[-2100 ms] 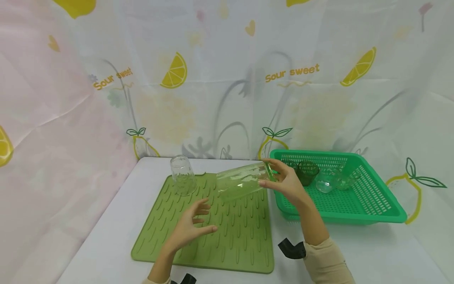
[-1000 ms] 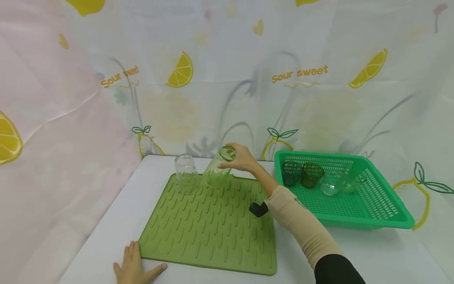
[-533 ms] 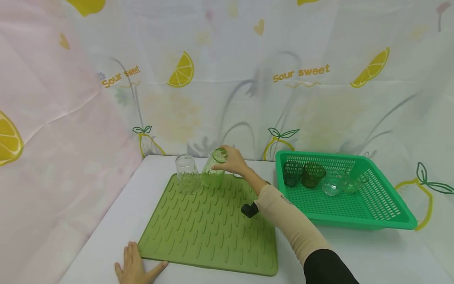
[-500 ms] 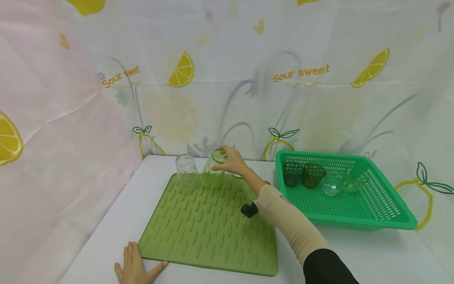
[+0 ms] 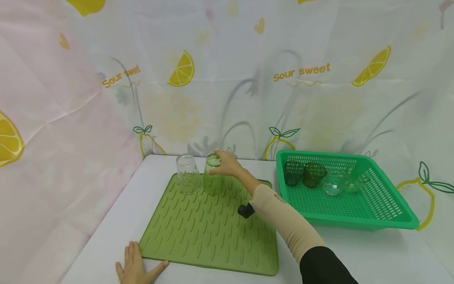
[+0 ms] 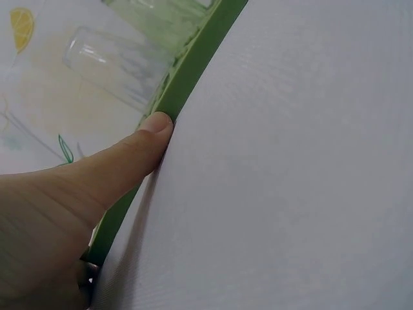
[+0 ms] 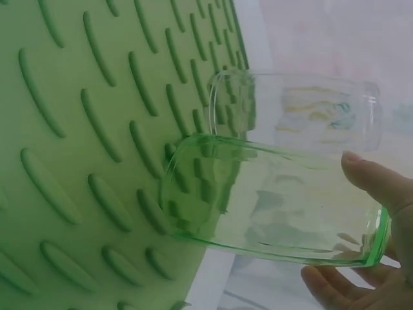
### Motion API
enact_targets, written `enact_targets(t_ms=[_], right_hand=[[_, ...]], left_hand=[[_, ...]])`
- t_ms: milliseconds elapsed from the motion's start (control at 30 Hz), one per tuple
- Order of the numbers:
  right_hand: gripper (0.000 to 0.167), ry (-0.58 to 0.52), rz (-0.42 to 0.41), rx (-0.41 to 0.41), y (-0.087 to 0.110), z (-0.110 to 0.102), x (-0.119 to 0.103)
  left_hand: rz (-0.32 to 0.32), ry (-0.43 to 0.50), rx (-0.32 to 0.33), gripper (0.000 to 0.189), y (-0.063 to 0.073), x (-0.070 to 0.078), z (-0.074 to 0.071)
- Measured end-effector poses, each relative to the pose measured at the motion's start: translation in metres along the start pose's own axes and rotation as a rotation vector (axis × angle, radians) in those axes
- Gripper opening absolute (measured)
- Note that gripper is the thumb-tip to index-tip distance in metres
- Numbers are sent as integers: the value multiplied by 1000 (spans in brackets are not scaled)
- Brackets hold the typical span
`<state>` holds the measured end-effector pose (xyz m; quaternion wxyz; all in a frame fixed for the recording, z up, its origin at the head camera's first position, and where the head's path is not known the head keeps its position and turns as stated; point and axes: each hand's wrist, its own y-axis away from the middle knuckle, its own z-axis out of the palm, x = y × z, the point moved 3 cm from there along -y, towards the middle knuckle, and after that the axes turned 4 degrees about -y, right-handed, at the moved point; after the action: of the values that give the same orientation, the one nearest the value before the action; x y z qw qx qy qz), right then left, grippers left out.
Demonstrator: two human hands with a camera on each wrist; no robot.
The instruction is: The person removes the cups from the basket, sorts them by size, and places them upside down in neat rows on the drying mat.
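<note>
My right hand (image 5: 229, 164) grips a green-tinted drinking glass (image 5: 213, 184) near its upturned base, thumb on one side and fingers on the other. That glass stands upside down, mouth down on the green ribbed drying mat (image 5: 209, 232). In the right wrist view, a clear glass (image 7: 310, 106) is close beside it, also inverted on the mat. My left hand (image 5: 134, 268) rests spread on the table at the mat's front left corner. The left wrist view has its thumb against the mat's green edge (image 6: 193, 64).
A green perforated plastic basket (image 5: 344, 223) stands on the white table right of the mat. Inside are a dark glass cup (image 5: 293, 173), a brownish-green cup (image 5: 313, 175) and clear or pale green glassware (image 5: 333, 183). A lemon-print curtain (image 5: 227, 98) hangs behind.
My right hand has carried the green glass left from beside the basket, turned it mouth down, and straightened it beside the clear glass. My left hand dropped to the mat's corner.
</note>
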<state>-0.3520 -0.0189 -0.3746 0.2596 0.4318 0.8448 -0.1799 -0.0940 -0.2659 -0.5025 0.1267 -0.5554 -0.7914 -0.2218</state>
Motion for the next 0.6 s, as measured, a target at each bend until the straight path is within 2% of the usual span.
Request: enact_targets(t_ms=[300,600], right_hand=[[80,-87,-4,-31,0,4,1],[82,-109,-31,-24,2,8,6]], left_hand=[[-3,0,2,133,0,-1,1],[-9,7,-17,134,-1,0,1]])
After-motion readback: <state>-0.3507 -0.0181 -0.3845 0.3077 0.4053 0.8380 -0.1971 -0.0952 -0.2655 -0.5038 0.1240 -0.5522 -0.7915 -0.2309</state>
